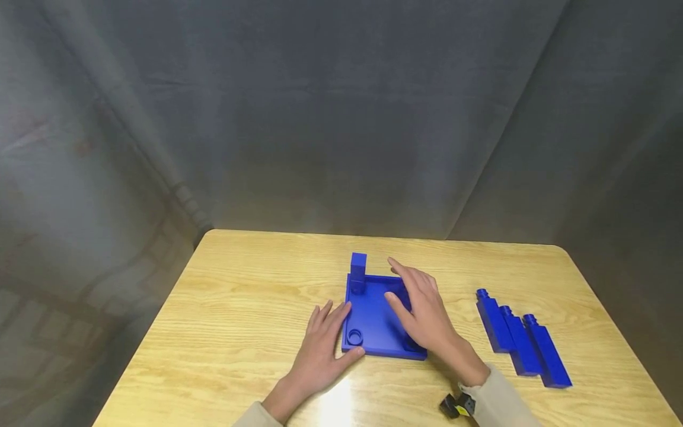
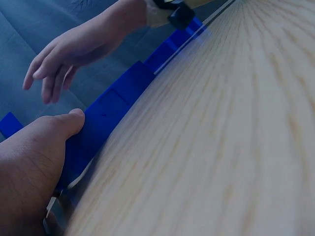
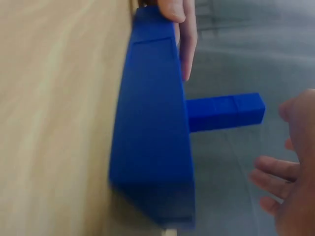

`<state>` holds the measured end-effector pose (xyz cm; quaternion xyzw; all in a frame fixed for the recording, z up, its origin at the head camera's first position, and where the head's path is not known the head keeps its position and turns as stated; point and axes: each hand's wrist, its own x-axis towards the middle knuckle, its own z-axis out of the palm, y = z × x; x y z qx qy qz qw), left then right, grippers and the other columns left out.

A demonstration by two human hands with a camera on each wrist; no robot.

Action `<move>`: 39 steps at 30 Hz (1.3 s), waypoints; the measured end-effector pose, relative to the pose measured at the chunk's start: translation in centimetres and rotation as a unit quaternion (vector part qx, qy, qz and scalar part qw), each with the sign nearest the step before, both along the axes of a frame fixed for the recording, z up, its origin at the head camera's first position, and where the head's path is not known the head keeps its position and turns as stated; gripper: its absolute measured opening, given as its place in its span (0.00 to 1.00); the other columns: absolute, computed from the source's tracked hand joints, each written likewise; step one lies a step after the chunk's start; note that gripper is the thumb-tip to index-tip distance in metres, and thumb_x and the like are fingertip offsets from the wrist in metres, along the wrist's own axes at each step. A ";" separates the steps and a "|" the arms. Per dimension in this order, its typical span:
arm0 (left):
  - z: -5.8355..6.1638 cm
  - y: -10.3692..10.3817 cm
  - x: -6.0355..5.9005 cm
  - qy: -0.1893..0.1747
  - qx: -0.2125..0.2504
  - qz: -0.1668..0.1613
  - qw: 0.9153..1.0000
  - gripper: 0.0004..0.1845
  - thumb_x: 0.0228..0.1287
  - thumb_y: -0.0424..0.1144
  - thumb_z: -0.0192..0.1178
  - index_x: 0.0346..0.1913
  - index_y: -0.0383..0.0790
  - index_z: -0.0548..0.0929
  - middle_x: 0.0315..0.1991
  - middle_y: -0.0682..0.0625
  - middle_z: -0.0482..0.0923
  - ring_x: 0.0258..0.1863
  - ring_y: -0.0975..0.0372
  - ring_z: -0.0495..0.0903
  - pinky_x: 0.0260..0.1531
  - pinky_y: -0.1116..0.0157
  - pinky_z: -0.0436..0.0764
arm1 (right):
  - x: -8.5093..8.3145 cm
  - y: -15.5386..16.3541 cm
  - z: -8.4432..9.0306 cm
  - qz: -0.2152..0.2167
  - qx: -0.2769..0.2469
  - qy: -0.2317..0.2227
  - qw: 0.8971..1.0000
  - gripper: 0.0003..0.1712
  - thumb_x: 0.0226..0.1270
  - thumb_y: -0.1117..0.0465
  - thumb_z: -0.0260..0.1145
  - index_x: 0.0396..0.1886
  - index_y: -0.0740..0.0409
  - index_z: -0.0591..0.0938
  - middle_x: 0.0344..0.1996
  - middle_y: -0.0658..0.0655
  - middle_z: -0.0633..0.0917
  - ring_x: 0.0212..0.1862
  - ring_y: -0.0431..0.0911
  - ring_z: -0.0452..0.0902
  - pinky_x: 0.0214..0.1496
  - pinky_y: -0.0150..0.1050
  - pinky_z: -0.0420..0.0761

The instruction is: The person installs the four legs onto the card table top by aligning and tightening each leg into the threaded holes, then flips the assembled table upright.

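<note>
Head view: three blue pegs (image 1: 523, 344) lie right of blue base (image 1: 376, 323).

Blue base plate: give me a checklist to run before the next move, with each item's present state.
1. Blue base plate flat on the table: ok.
2. Left hand steadies the plate's left edge, thumb at the near corner: ok.
3. Right hand holds nothing, open above the plate: ok.
4. One blue post upright in the far left corner: ok.
5. Three spare posts lying right of the plate: ok.
6. Post fully seated: cannot tell.
</note>
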<state>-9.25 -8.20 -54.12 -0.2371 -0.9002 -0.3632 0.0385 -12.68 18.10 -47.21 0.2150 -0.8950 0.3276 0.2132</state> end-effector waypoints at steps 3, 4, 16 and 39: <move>0.0 0.1 0.0 -0.003 0.002 0.000 1.000 0.49 0.74 0.64 0.67 0.88 0.45 0.64 0.85 0.45 0.67 0.87 0.40 0.56 0.86 0.36 0.47 | 0.9 1.3 -0.4 -0.005 0.011 0.032 0.999 0.39 0.77 0.61 0.71 0.85 0.56 0.71 0.67 0.63 0.84 0.69 0.64 0.77 0.73 0.66 0.68; 0.0 0.2 -0.1 -0.003 0.002 0.000 1.000 0.49 0.74 0.64 0.67 0.88 0.45 0.64 0.85 0.45 0.67 0.87 0.40 0.56 0.86 0.36 0.47 | 1.3 1.8 -0.5 -0.006 0.013 0.043 0.999 0.38 0.77 0.61 0.71 0.84 0.56 0.72 0.67 0.63 0.85 0.68 0.64 0.78 0.73 0.65 0.68; -0.2 0.4 -0.1 -0.009 -0.012 0.000 1.000 0.50 0.75 0.67 0.65 0.89 0.46 0.63 0.86 0.46 0.66 0.88 0.41 0.55 0.85 0.36 0.48 | 6.2 6.9 -2.3 -0.051 -0.040 0.115 0.991 0.34 0.89 0.43 0.57 0.74 0.65 0.80 0.62 0.69 0.83 0.70 0.52 0.73 0.82 0.32 0.54; -0.1 -0.1 0.0 0.007 -0.013 -0.001 1.000 0.49 0.76 0.67 0.64 0.89 0.45 0.63 0.86 0.46 0.66 0.87 0.39 0.57 0.85 0.35 0.49 | 9.8 11.4 -5.9 -0.187 -0.116 0.207 0.953 0.43 0.84 0.36 0.63 0.57 0.80 0.84 0.58 0.51 0.88 0.74 0.30 0.70 0.80 0.32 0.61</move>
